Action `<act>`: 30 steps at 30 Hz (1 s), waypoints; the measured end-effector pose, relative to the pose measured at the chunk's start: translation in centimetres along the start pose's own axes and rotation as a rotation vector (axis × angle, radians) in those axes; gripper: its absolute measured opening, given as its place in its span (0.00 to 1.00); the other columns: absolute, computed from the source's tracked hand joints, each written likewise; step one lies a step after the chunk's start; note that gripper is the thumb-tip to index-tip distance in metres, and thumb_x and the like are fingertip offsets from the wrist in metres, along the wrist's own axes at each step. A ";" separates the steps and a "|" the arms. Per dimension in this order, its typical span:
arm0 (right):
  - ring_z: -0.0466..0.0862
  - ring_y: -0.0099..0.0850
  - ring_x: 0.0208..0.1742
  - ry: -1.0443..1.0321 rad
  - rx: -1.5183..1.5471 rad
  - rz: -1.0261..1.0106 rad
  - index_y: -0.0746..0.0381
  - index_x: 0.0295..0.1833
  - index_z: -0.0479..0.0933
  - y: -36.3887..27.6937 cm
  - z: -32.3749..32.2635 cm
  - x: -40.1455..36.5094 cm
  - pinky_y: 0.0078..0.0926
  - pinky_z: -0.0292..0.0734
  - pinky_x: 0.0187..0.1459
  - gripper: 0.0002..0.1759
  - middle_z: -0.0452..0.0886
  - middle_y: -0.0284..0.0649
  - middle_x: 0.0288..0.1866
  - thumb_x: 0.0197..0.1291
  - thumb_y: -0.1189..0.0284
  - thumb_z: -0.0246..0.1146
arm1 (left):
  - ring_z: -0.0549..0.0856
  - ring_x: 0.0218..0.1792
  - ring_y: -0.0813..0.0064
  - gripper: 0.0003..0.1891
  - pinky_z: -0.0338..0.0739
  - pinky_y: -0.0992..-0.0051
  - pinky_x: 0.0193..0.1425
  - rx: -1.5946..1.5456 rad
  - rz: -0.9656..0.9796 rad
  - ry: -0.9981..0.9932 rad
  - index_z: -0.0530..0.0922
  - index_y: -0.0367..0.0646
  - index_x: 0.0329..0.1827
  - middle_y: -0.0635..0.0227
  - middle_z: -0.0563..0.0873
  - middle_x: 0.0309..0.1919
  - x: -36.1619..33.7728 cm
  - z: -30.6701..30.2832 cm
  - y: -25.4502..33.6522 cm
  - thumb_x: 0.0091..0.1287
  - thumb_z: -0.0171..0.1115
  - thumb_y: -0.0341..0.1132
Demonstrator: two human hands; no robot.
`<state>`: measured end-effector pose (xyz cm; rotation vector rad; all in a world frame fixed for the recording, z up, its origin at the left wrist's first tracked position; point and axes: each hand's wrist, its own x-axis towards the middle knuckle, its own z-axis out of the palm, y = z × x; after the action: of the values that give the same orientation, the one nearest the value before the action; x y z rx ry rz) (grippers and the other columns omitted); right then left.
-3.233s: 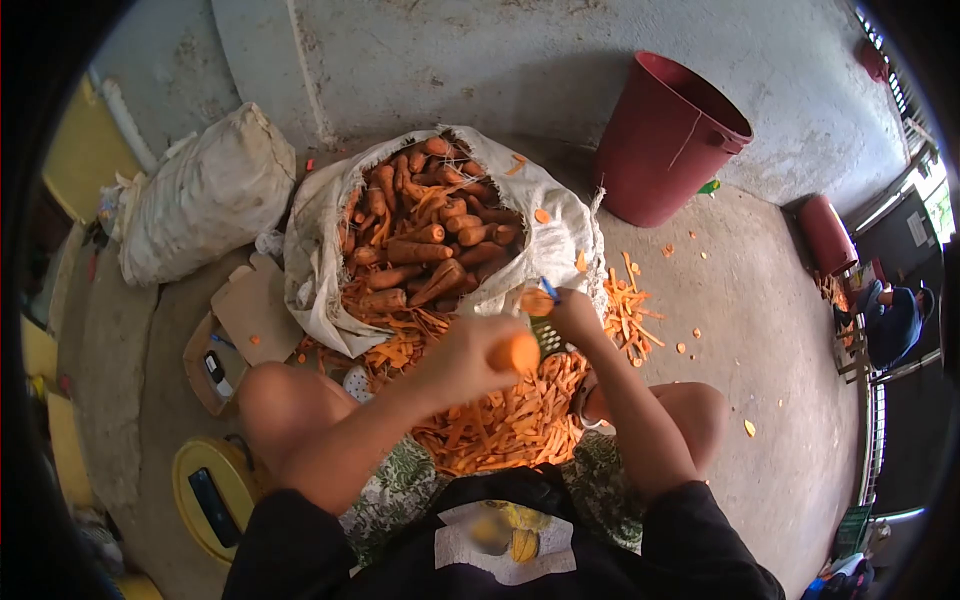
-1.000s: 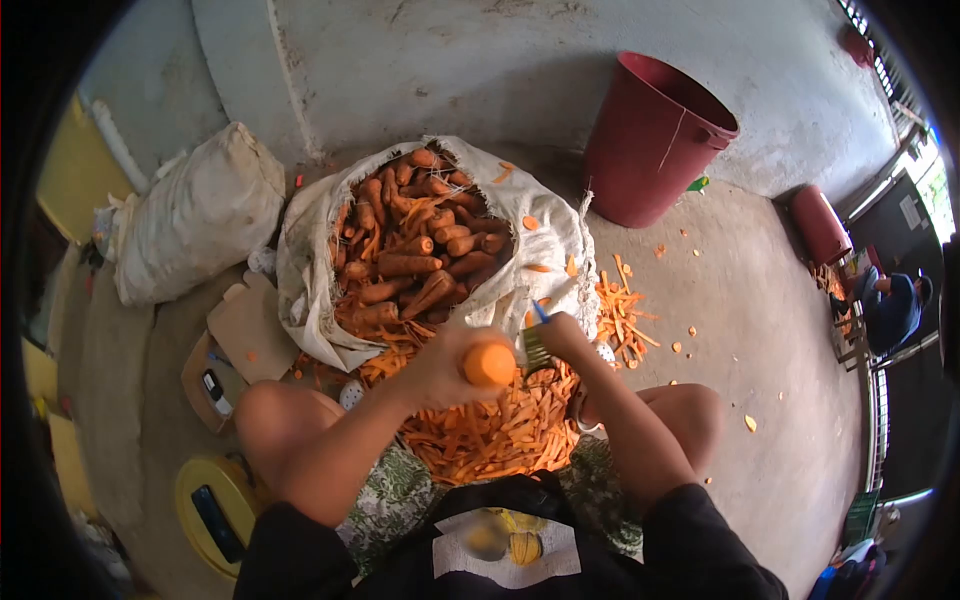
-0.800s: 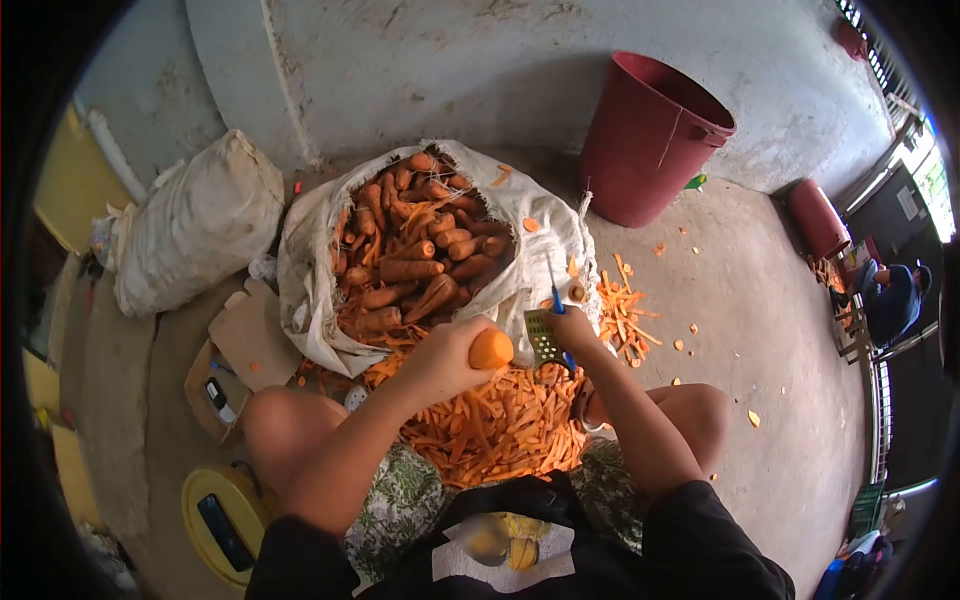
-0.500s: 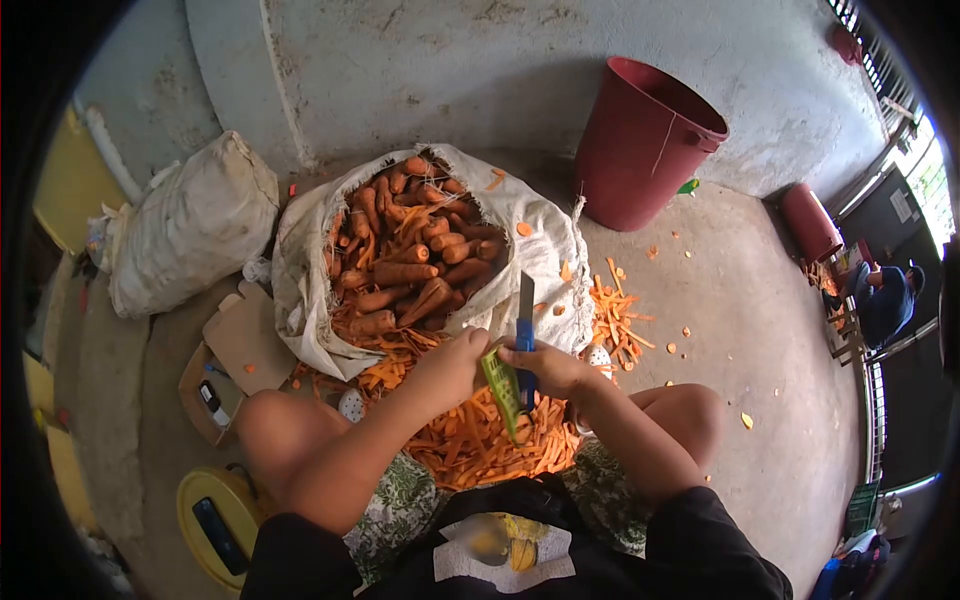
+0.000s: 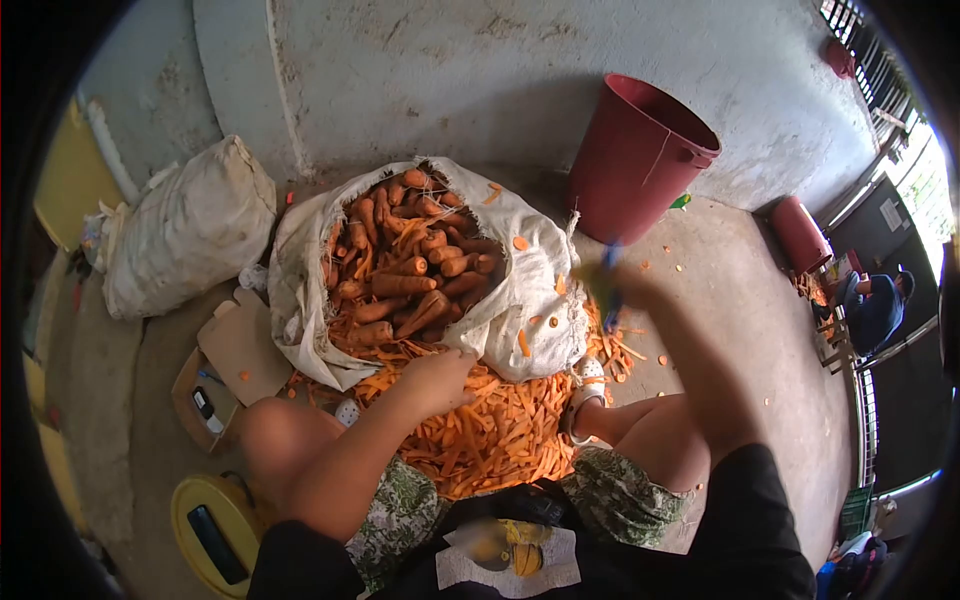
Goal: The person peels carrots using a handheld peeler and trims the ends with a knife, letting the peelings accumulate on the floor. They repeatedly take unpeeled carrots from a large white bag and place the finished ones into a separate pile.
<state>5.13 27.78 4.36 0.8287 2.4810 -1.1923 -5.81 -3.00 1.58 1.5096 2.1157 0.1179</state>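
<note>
Over the heap of orange carrot peelings point(image 5: 490, 430) between my legs is my left hand point(image 5: 440, 382), its fingers curled; whether anything is inside them is hidden. My right hand point(image 5: 640, 292) is raised to the right of the sack and smeared by motion. It is closed on a blue-handled knife point(image 5: 612, 258), whose blade I cannot make out. A blurred yellow-green strip point(image 5: 590, 283) shows at the same hand. In front, an opened white sack point(image 5: 535, 330) is full of whole carrots point(image 5: 405, 280), with a few peel scraps on its cloth.
A tall red bin point(image 5: 635, 165) stands by the wall, behind and right of the sack. To the left are a closed white sack point(image 5: 195, 235), an open cardboard box point(image 5: 245, 345) and a yellow lidded bucket point(image 5: 200, 565) with a phone on it. Another person point(image 5: 872, 312) sits far right.
My hands have parted. The right one swung up and right with the blue-handled knife and yellow-green strip; the left moved slightly left and down.
</note>
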 end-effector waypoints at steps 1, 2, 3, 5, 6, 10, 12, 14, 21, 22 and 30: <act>0.76 0.24 0.29 -0.021 0.462 -0.260 0.62 0.42 0.74 8.1 -7.8 4.7 0.24 0.72 0.35 0.16 0.76 0.34 0.30 0.60 0.61 0.51 | 0.77 0.46 0.61 0.25 0.72 0.64 0.48 -0.020 0.004 -0.045 0.68 0.40 0.52 0.59 0.74 0.46 0.2 0.2 -0.1 0.56 0.60 0.45; 0.76 0.26 0.30 0.311 0.535 -0.451 0.61 0.43 0.73 6.1 -13.2 3.8 0.25 0.73 0.37 0.17 0.76 0.35 0.32 0.61 0.58 0.50 | 0.77 0.45 0.61 0.24 0.72 0.64 0.48 -0.041 0.009 -0.089 0.69 0.40 0.51 0.59 0.75 0.46 0.4 0.4 -0.2 0.57 0.60 0.45; 0.77 0.28 0.32 0.245 0.755 -0.569 0.62 0.45 0.72 3.5 -18.8 1.9 0.26 0.73 0.38 0.18 0.77 0.36 0.34 0.62 0.58 0.50 | 0.77 0.45 0.61 0.24 0.72 0.64 0.48 -0.042 0.011 -0.087 0.69 0.40 0.51 0.59 0.75 0.46 0.8 1.0 -0.4 0.57 0.60 0.45; 0.76 0.25 0.28 0.846 0.865 -0.463 0.61 0.47 0.71 1.3 -24.6 -0.2 0.21 0.73 0.32 0.15 0.77 0.35 0.33 0.64 0.62 0.49 | 0.77 0.45 0.61 0.23 0.72 0.64 0.47 -0.018 0.021 -0.209 0.69 0.39 0.50 0.58 0.76 0.44 1.5 2.1 -1.0 0.57 0.59 0.45; 0.77 0.26 0.28 1.023 0.741 -0.391 0.61 0.46 0.72 -1.1 -24.7 -2.2 0.22 0.74 0.29 0.15 0.77 0.36 0.32 0.63 0.62 0.50 | 0.77 0.45 0.61 0.23 0.72 0.64 0.47 -0.020 0.020 -0.207 0.69 0.39 0.50 0.58 0.76 0.44 1.7 2.2 -1.1 0.57 0.59 0.45; 0.78 0.26 0.30 1.020 0.463 -0.419 0.63 0.44 0.74 -1.8 -21.4 -2.5 0.25 0.74 0.31 0.17 0.77 0.36 0.30 0.62 0.59 0.52 | 0.77 0.44 0.61 0.22 0.72 0.64 0.46 -0.030 -0.004 -0.170 0.70 0.40 0.48 0.59 0.76 0.42 2.4 2.4 -1.6 0.57 0.59 0.45; 0.79 0.26 0.32 0.805 0.417 -0.463 0.63 0.44 0.74 -2.3 -15.4 -3.3 0.25 0.74 0.35 0.18 0.78 0.36 0.32 0.62 0.59 0.51 | 0.78 0.41 0.62 0.20 0.72 0.65 0.43 -0.081 0.014 -0.118 0.71 0.41 0.46 0.60 0.77 0.39 2.9 2.4 -2.2 0.58 0.58 0.46; 0.79 0.27 0.35 0.650 0.355 -0.384 0.64 0.43 0.74 -4.8 -7.1 -6.2 0.26 0.74 0.39 0.17 0.79 0.40 0.38 0.64 0.61 0.49 | 0.79 0.41 0.63 0.19 0.73 0.65 0.42 -0.121 -0.036 -0.152 0.72 0.39 0.45 0.60 0.79 0.38 3.7 2.6 -2.8 0.59 0.56 0.45; 0.78 0.30 0.32 0.445 0.171 0.071 0.64 0.40 0.74 5.2 3.2 -2.4 0.29 0.71 0.37 0.12 0.79 0.42 0.35 0.60 0.66 0.55 | 0.80 0.42 0.65 0.20 0.73 0.65 0.46 -0.173 -0.244 -0.398 0.76 0.36 0.42 0.55 0.80 0.42 6.9 8.9 -8.2 0.62 0.51 0.47; 0.78 0.30 0.32 0.435 0.175 0.072 0.64 0.40 0.74 4.9 3.3 -2.3 0.29 0.71 0.37 0.12 0.79 0.42 0.35 0.60 0.66 0.55 | 0.80 0.42 0.65 0.20 0.73 0.65 0.46 -0.176 -0.252 -0.404 0.76 0.36 0.42 0.55 0.80 0.42 7.3 10.3 -9.2 0.62 0.51 0.47; 0.75 0.47 0.41 0.439 -0.332 -0.218 0.65 0.41 0.73 2.9 3.2 -3.4 0.37 0.69 0.42 0.10 0.73 0.47 0.44 0.55 0.71 0.57 | 0.78 0.38 0.62 0.17 0.72 0.63 0.44 -0.444 -0.543 -0.319 0.73 0.37 0.42 0.57 0.78 0.39 11.3 15.9 -12.8 0.64 0.50 0.43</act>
<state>9.57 25.45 2.09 0.8100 3.0777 -0.6692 -11.98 -1.26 -20.85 0.6279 1.9898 0.1277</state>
